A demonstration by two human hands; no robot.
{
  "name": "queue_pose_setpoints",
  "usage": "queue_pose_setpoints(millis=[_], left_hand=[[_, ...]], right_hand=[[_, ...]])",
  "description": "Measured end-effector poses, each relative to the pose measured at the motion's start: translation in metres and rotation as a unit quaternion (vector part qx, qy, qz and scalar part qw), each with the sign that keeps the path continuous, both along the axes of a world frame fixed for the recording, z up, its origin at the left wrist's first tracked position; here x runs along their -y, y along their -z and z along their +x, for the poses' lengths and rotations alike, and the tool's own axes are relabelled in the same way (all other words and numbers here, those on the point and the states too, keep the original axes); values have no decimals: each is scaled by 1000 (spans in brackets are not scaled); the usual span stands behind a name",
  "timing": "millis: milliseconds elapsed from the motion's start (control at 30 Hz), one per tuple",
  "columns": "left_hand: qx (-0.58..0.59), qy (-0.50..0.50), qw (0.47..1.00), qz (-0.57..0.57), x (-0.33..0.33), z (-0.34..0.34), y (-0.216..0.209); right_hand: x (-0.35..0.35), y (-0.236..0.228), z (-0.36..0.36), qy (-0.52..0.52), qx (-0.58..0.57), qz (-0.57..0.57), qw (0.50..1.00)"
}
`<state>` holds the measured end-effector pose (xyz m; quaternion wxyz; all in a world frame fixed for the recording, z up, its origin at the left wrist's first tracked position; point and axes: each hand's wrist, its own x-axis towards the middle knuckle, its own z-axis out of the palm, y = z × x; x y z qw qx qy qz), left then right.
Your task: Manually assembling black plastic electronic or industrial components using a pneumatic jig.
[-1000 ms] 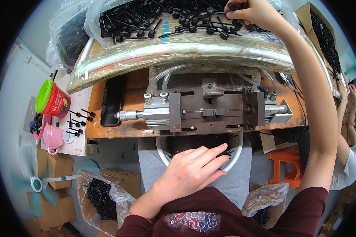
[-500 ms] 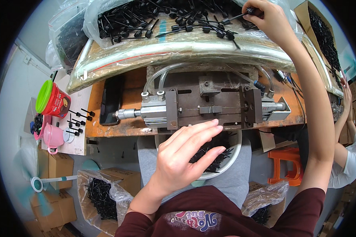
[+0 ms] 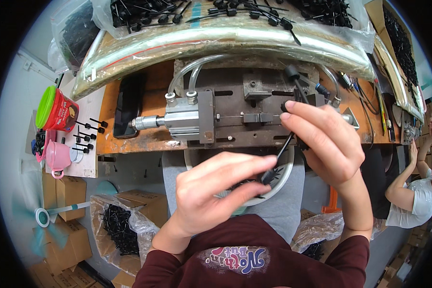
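My left hand is in front of the metal fixture, its thumb and fingers closed about the knobbed end of a thin black rod. The rod slants up to my right hand, whose curled fingers hold its other end. A second black knobbed rod sticks up from the right hand's fingers; how many pieces lie inside that hand is hidden. Just behind both hands stands the fixture, with a silver air cylinder, a dark base plate and a small central block. My right hand covers part of its right side.
Black knobbed rods heap on a plastic-wrapped tray at the back. A phone, red tub and pink cup are on the left. A white basket rests on my lap. Another person sits far right.
My right hand has come down from the heap to the fixture's front, bringing black rods. My left hand has closed about one rod's knobbed end. The view has shifted slightly.
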<state>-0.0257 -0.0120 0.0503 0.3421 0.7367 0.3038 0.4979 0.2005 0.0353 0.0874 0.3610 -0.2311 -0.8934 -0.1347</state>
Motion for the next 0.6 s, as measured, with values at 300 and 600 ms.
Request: queue_pose_setpoints(millis=[300,600], left_hand=[[-142,-112,979,93,-2,14,29],[-293,-127,933,164,-22,30,39]], right_hand=[[32,31,5,145,-161,-26,976],[62,42,8,128,-479,-302,814]])
